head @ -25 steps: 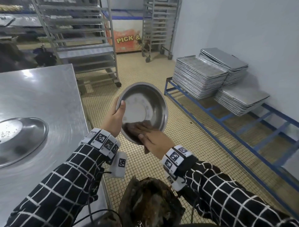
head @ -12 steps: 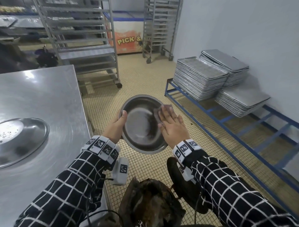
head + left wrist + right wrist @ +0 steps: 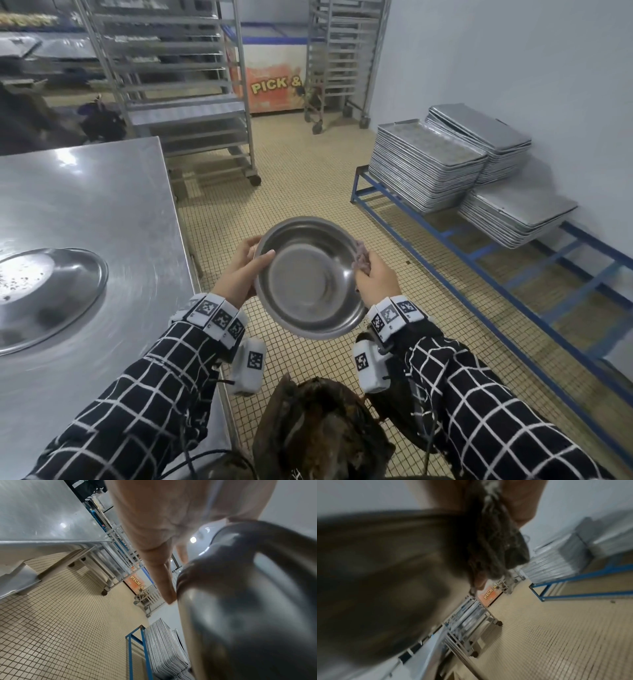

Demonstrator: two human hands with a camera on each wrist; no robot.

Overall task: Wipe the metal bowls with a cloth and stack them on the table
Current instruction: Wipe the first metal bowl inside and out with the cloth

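One metal bowl [image 3: 310, 275] is held at the centre of the head view, between two hands: the left hand [image 3: 239, 274] at 9 o'clock of it, the right hand [image 3: 375, 279] at 3 o'clock. One cloth [image 3: 361, 262] is there, bunched in the right hand. One steel table [image 3: 85, 212] lies at 9 o'clock, bearing one round metal dish [image 3: 48, 298]. Three stacks of baking trays [image 3: 424, 164] sit at 2 o'clock on one blue frame [image 3: 479, 253]. Two wheeled racks [image 3: 178, 85] stand at 12 o'clock, perhaps more behind.
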